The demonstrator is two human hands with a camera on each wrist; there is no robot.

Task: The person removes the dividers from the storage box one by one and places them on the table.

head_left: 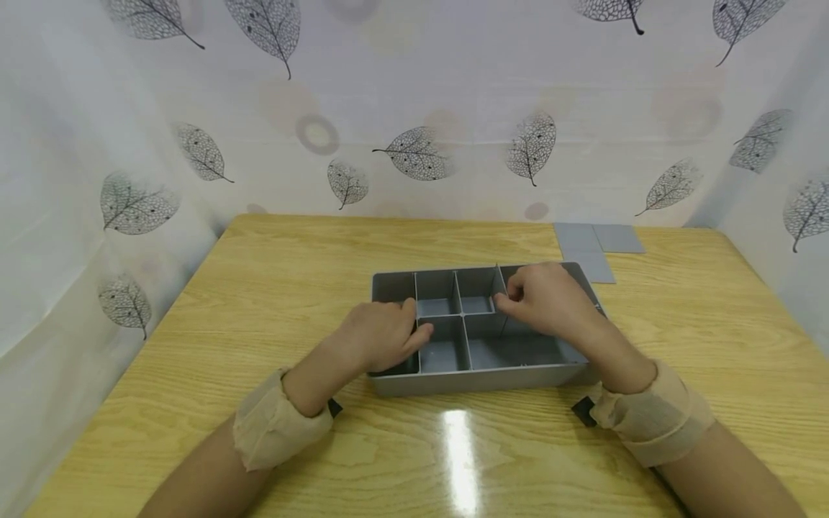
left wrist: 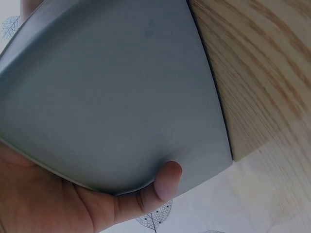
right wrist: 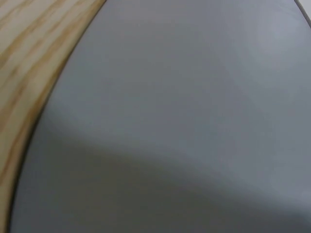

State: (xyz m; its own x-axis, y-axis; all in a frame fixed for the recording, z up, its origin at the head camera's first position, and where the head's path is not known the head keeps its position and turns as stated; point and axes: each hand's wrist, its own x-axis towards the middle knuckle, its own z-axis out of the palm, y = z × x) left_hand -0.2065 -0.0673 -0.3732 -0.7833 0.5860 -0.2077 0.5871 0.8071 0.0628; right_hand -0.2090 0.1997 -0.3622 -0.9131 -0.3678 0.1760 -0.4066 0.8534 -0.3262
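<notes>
A grey divided box (head_left: 479,380) stands on the wooden table, with thin upright dividers splitting it into compartments. My left hand (head_left: 378,334) reaches over its left end, thumb and forefinger on either side of the leftmost divider (head_left: 416,291). In the left wrist view the left thumb (left wrist: 167,179) overlaps the edge of the box's grey wall (left wrist: 112,97). Over the right half, my right hand (head_left: 550,298) pinches an upright divider (head_left: 498,277) that rises slightly above the rim. The right wrist view shows only a grey wall (right wrist: 170,97) close up; the hand is outside that view.
Several flat grey panels (head_left: 586,248) lie at the back right of the table (head_left: 291,266), behind the box. A leaf-print curtain (head_left: 479,93) hangs along the back and sides. Both wrists wear beige wraps (head_left: 281,421).
</notes>
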